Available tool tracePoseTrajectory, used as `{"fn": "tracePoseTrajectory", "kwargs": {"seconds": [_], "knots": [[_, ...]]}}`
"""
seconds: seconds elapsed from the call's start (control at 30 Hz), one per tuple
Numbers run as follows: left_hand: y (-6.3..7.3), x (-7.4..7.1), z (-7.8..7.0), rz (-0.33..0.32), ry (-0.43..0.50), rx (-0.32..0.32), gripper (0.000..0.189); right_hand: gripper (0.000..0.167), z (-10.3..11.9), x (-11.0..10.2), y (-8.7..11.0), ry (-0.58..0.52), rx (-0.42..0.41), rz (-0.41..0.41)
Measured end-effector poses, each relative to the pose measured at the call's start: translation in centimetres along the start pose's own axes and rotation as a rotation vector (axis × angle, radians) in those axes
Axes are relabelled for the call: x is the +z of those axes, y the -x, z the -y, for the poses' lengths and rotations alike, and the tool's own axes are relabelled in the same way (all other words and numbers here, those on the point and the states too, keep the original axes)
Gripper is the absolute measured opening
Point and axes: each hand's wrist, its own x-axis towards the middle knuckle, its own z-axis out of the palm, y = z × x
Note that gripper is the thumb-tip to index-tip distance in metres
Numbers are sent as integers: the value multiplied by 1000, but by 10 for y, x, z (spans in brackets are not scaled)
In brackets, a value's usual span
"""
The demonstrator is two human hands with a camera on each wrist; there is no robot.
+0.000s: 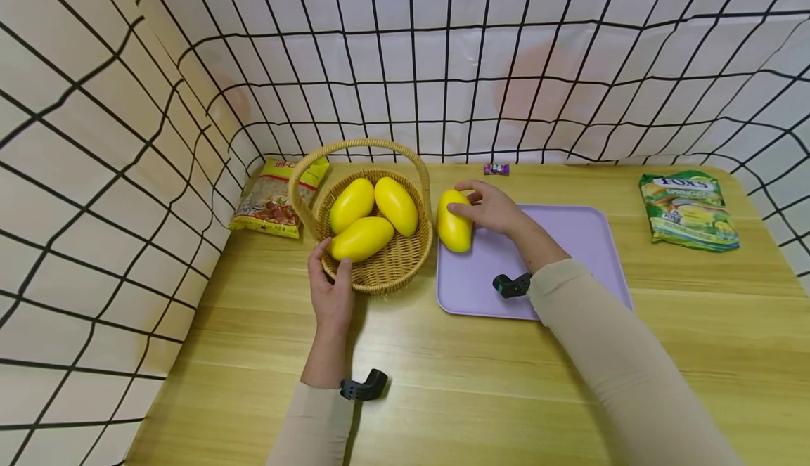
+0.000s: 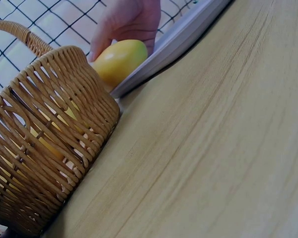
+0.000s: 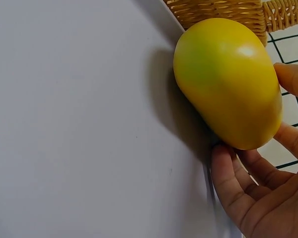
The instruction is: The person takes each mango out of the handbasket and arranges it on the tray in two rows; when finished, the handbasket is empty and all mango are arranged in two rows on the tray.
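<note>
A yellow mango [image 1: 454, 223] stands out at the left edge of the lilac tray [image 1: 531, 308]. My right hand [image 1: 493, 209] grips it, thumb and fingers around one end in the right wrist view. Left of the tray stands a wicker basket [image 1: 395, 269] with an arched handle. Inside it lie three mangoes [image 1: 353, 204]. My left hand [image 1: 330, 297] holds the basket's near-left rim, thumb and fingers spread by the end of the nearest mango [image 1: 363, 240]. In the left wrist view, the basket [image 2: 54, 124] hides most of that hand.
A yellow-and-red food bag [image 1: 268, 199] lies behind the basket on the left. At the far right is a green Fox's candy bag [image 1: 690, 211]. One small purple wrapped candy [image 1: 496, 169] lies at the back edge. Black netting [image 1: 411, 65] encloses the wooden table [image 1: 436, 382].
</note>
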Motion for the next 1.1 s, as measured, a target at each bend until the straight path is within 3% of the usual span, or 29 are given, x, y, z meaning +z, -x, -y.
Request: {"fn": "tracePoseTrajectory", "kwargs": {"seconds": [0.4,0.63,0.77,0.9,1.0,1.1], "knots": [[2,-1,2,11,-5,18,46,74,-1,-6,8,141,-61,-53],[2,0,-2,-3,-19,-13,46,68,14,-21,29,119,-147,-162],[4,0,-10,-1,-18,-27,47,60,31,-23,49,71,-280,-244],[3,0,-9,-1,-7,-12,47,53,53,-16,73,31,-475,-299],[1,-1,-4,-4,-13,2,47,52,68,-4,89,35,-586,-286],[-1,-1,0,-1,-18,19,46,54,80,12,97,34,-646,-220]]}}
